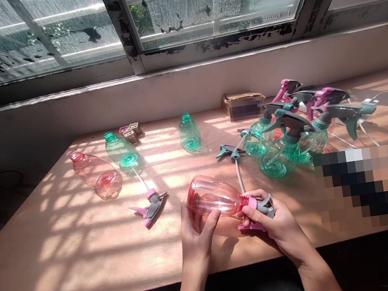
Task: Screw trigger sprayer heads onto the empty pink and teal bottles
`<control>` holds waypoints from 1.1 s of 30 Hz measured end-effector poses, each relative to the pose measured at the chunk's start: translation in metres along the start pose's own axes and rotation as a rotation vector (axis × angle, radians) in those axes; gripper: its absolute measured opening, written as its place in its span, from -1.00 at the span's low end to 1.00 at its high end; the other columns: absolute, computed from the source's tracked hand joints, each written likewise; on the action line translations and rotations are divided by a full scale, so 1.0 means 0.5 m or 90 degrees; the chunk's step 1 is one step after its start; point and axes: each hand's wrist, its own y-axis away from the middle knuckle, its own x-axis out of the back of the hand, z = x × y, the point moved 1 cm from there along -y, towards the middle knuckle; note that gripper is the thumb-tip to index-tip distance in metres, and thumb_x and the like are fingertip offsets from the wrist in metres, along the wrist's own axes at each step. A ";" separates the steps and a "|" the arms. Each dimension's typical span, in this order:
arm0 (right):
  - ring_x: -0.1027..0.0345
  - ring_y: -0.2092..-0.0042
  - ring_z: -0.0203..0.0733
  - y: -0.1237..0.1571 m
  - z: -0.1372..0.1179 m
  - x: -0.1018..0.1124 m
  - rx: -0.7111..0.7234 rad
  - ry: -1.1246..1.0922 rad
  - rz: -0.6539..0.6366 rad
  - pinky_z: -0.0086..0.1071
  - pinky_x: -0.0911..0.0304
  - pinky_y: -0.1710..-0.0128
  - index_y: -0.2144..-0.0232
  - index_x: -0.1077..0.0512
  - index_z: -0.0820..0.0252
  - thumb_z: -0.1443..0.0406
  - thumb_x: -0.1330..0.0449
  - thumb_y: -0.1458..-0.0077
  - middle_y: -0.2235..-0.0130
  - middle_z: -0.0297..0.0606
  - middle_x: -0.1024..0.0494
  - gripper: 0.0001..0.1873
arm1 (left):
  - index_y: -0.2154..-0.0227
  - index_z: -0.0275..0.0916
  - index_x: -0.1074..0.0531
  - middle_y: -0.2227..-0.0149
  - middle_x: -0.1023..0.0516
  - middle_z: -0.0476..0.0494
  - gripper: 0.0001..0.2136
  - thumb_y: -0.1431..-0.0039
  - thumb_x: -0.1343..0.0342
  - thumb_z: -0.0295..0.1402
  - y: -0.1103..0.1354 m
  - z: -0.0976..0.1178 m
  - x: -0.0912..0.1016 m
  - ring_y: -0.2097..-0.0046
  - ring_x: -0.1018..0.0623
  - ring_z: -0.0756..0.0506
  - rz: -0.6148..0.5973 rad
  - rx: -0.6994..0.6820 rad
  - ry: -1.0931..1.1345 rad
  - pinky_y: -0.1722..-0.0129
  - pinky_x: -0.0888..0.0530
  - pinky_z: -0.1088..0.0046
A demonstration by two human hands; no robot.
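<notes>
A clear pink spray bottle [215, 195] lies sideways above the table, its base toward the left. My left hand [200, 226] is wrapped around the lower body of it. At the neck, my right hand [267, 214] grips the pink-and-grey spray head [256, 205], whose collar sits on the bottle's mouth. Just beyond that hand lies a loose green-and-grey spray head [233, 153] with a white tube. To the left rests another pink-and-grey spray head [151, 207], its tube pointing away from me.
Headless bottles stand at the back left: one pink [97, 173], two green, including this green bottle [189, 134]. Several bottles with spray heads [284, 147] crowd the right. Small patterned cubes [130, 133] and a brown box [244, 104] sit near the wall. A blurred patch covers the right.
</notes>
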 end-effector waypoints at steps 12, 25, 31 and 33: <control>-0.58 0.47 -0.17 0.000 -0.003 0.002 -0.002 0.015 -0.002 -0.25 -0.63 0.33 0.18 -0.56 0.17 0.06 -0.64 0.15 0.41 -0.27 -0.74 -0.44 | -0.11 -0.06 -0.50 -0.06 -0.65 -0.09 -0.51 -0.10 -0.43 -0.27 0.000 0.001 -0.001 -0.16 -0.61 -0.22 -0.001 0.005 -0.003 -0.21 -0.52 0.26; -0.63 0.46 -0.19 -0.004 0.010 0.014 -0.013 -0.002 -0.023 -0.29 -0.65 0.33 0.12 -0.53 0.17 0.12 -0.62 0.05 0.40 -0.30 -0.74 -0.48 | -0.14 -0.09 -0.48 -0.12 -0.62 -0.09 -0.48 -0.11 -0.43 -0.28 0.004 0.007 -0.004 -0.21 -0.58 -0.22 -0.001 0.006 -0.006 -0.25 -0.47 0.28; -0.64 0.44 -0.20 -0.009 0.014 0.020 -0.019 -0.002 -0.040 -0.28 -0.66 0.30 0.10 -0.51 0.18 0.13 -0.61 0.03 0.39 -0.28 -0.74 -0.47 | -0.15 -0.07 -0.48 -0.15 -0.61 -0.07 -0.47 -0.10 -0.44 -0.28 0.004 0.006 -0.002 -0.22 -0.57 -0.20 0.001 0.015 -0.006 -0.25 -0.46 0.32; -0.64 0.43 -0.20 -0.009 0.015 0.022 -0.019 -0.001 -0.042 -0.29 -0.65 0.30 0.10 -0.51 0.17 0.13 -0.61 0.03 0.39 -0.29 -0.75 -0.46 | -0.16 -0.07 -0.46 -0.16 -0.61 -0.08 -0.45 -0.11 -0.44 -0.28 0.005 0.006 -0.002 -0.23 -0.56 -0.20 0.001 0.015 -0.005 -0.26 -0.45 0.31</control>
